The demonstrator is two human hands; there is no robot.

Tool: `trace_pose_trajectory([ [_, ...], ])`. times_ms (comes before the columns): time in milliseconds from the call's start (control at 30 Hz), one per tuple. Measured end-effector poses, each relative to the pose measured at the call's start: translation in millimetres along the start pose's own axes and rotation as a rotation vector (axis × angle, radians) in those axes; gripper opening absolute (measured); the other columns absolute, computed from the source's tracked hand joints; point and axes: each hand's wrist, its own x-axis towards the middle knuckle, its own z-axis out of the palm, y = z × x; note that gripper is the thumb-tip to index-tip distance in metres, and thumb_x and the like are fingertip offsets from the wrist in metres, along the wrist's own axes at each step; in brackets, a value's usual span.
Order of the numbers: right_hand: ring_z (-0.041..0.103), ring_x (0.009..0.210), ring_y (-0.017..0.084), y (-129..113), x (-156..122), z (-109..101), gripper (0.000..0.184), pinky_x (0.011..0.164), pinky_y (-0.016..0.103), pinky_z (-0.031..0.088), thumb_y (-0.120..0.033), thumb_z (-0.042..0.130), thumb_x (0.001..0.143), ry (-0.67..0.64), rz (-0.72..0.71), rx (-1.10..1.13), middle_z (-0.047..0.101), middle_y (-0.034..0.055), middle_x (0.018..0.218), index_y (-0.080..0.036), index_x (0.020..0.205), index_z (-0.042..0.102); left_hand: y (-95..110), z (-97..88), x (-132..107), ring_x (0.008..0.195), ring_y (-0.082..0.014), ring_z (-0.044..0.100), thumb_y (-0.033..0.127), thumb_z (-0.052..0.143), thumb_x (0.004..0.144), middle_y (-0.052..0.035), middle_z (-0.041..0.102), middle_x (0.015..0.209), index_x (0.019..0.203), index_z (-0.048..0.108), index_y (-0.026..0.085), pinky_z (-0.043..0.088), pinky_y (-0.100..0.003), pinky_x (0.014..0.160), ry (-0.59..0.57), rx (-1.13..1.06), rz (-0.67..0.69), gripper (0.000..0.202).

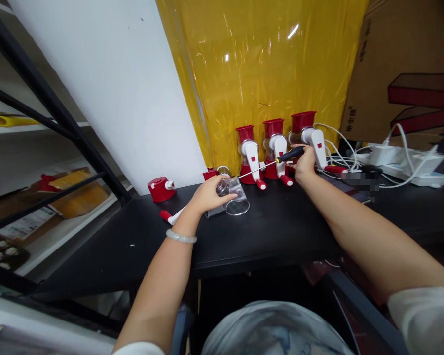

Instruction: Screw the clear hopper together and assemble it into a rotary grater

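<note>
My left hand (pixel 209 194) is closed around a clear plastic housing (pixel 237 203) of a rotary grater, held low over the black table. In my right hand (pixel 306 163) is a screwdriver (pixel 290 154) with a black and yellow handle. Its long thin shaft points left, and the tip meets or passes behind the upper edge of the clear housing; exact contact cannot be made out. By my left wrist lies a white crank with a red knob (pixel 166 215). A red grater base (pixel 162 189) sits farther left.
Three assembled red and white rotary graters (pixel 249 155) stand along the yellow plastic sheet (pixel 270 59). White cables and a power strip (pixel 424 170) lie at the right, before a cardboard box (pixel 410 59). A black-framed shelf (pixel 59 123) rises at the left.
</note>
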Motion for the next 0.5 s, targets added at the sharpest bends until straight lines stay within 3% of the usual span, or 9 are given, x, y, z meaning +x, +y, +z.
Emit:
trace_pose_trajectory([
  [133,0.058,0.048,0.01,-2.3,0.4,2.8,0.025,0.04,0.022,0.044,-0.041,0.049,0.094,0.007,-0.024,-0.042,0.061,-0.0018,0.078,-0.021,0.092,0.064,0.3,-0.1,-0.1,0.113,-0.0318,0.072,0.054,0.08,0.081,-0.0124,0.074,0.125,0.127,0.064,0.022,0.056,-0.051,0.102,-0.003,-0.009,0.001,0.059],
  [300,0.049,0.043,0.01,-3.9,-2.7,3.4,0.03,0.041,0.022,0.041,-0.053,0.06,0.093,0.023,-0.08,-0.138,0.053,-0.007,0.064,-0.024,0.096,0.058,1.8,-0.3,-0.5,0.113,-0.032,0.072,0.053,0.081,0.081,-0.0124,0.074,0.126,0.127,0.064,0.022,0.056,-0.051,0.102,-0.001,-0.009,-0.008,0.058],
  [400,0.052,0.044,0.013,-5.1,-4.8,2.7,0.037,0.043,0.026,0.044,-0.057,0.046,0.099,0.023,-0.045,-0.165,0.053,-0.0042,0.062,-0.023,0.09,0.058,2.1,-0.4,-0.6,0.113,-0.0319,0.072,0.053,0.08,0.081,-0.0119,0.074,0.126,0.128,0.064,0.022,0.057,-0.051,0.101,-0.001,-0.006,-0.007,0.058],
  [500,0.059,0.049,0.015,-3.9,-3.0,1.4,0.038,0.044,0.028,0.048,-0.045,0.031,0.1,0.023,0.028,-0.086,0.059,-0.0003,0.072,-0.022,0.092,0.061,1.7,-0.3,-0.3,0.113,-0.0319,0.072,0.053,0.08,0.081,-0.0121,0.074,0.126,0.127,0.064,0.022,0.056,-0.051,0.102,-0.003,-0.008,-0.004,0.058],
])
